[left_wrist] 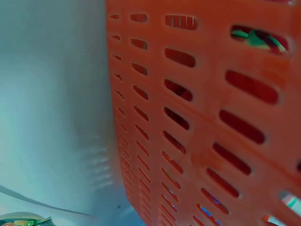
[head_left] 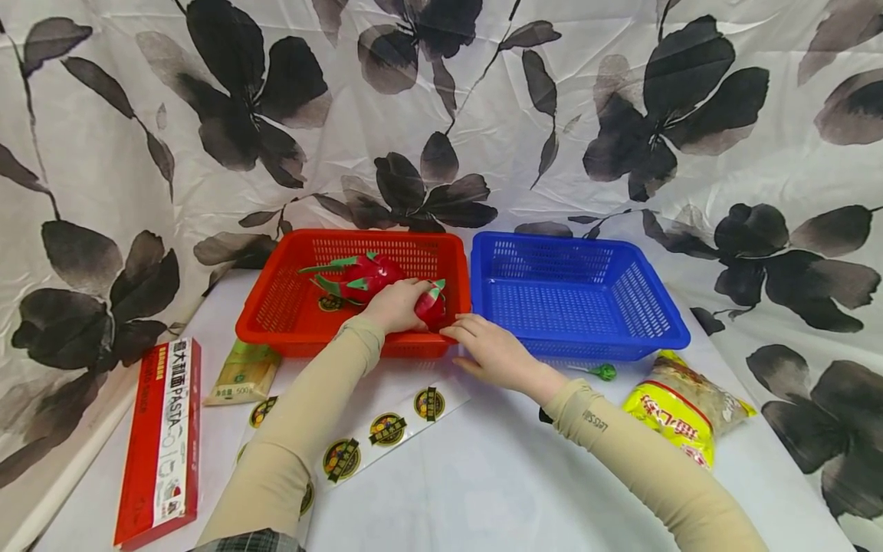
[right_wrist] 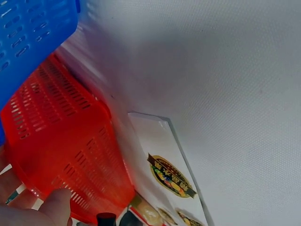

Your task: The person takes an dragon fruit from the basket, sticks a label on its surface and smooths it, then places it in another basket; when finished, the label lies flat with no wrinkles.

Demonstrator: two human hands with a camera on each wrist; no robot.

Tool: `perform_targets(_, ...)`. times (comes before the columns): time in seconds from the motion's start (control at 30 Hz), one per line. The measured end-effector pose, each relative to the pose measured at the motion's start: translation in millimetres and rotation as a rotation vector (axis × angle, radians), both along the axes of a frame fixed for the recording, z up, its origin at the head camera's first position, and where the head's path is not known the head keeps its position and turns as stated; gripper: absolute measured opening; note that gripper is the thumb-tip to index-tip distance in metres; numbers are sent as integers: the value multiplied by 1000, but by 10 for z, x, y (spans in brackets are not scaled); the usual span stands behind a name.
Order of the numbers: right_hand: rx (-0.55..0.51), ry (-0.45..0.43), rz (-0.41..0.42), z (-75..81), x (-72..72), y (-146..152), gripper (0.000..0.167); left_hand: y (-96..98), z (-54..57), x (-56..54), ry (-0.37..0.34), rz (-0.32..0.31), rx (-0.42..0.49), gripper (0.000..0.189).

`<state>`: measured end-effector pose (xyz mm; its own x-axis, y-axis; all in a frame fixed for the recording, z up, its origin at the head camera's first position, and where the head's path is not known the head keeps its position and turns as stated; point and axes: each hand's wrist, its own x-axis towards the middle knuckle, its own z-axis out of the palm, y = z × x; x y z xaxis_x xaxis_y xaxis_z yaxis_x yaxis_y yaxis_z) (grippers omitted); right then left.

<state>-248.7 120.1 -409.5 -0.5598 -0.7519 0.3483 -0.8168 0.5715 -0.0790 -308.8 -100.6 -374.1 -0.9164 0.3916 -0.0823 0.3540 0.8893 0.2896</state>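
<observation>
In the red basket (head_left: 269, 318) lie two red dragon fruits with green tips. My left hand (head_left: 395, 305) reaches over the front rim and grips the right-hand dragon fruit (head_left: 432, 304), partly covering it. The other dragon fruit (head_left: 369, 276) lies just behind and left of that hand. At the basket's front right corner, my right hand (head_left: 493, 351) holds the rim, fingers over the edge and thumb (right_wrist: 57, 207) against the outer wall. The left wrist view is mostly filled by the red basket's slotted wall (left_wrist: 197, 155), and the left hand is out of sight there.
A blue basket (head_left: 497, 333) stands right beside the red one. A green-headed lollipop (head_left: 603, 372) and a yellow snack bag (head_left: 679, 410) lie at right. At left are a red pasta box (head_left: 162, 437) and a 500 g packet (head_left: 244, 374). Sticker sheets (head_left: 407, 445) lie in front.
</observation>
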Motion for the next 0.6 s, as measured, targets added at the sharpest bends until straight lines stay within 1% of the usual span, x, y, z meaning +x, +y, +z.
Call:
perform_targets(0.2, -8, -16, -6, 21, 7, -5, 44, -15, 9, 15, 32, -10, -19, 77)
perform_targets(0.43, -3, -36, -16, 15, 15, -10, 45, -32, 23, 48, 27, 4, 4, 75)
perform_targets(0.6, -11, -30, -15, 7, 25, -11, 45, -28, 44, 85, 30, 11, 16, 74)
